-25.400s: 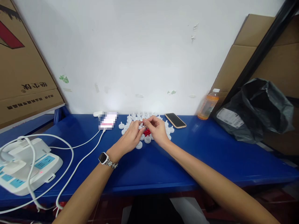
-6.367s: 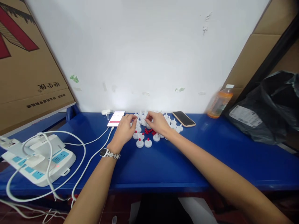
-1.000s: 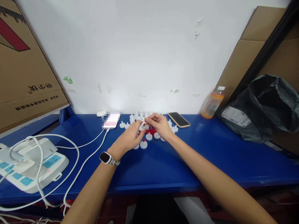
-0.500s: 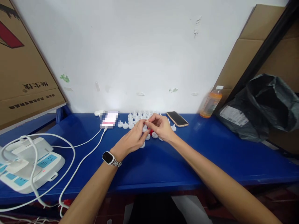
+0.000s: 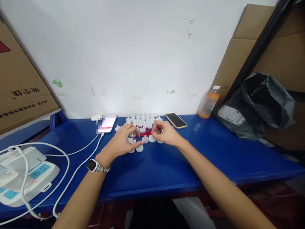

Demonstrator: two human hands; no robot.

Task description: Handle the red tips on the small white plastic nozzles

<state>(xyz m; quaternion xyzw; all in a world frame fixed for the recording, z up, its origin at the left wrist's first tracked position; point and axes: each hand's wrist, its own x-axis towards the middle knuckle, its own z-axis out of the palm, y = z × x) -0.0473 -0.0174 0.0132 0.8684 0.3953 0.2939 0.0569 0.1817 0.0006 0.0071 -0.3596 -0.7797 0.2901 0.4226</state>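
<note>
— How's the light?
— Bright and even, with a white bloom on the wall (image 5: 133,57) above the far middle of the table (image 5: 214,152). Shadows are soft, with a faint one under the left hand (image 5: 121,143).
— Any glare?
— The phone screen (image 5: 106,124) is washed out and pixelated, and the blue tabletop shines near the bottle (image 5: 209,101).
— Sharpness?
— The small parts far off look soft. Wide-angle stretch bends the cardboard (image 5: 21,82) on the left and the black post (image 5: 257,47) on the right.

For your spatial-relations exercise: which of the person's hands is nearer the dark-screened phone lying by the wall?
Right. The right hand lies just in front and left of the dark-screened phone; the left hand sits farther left, beyond the red beads.
</note>
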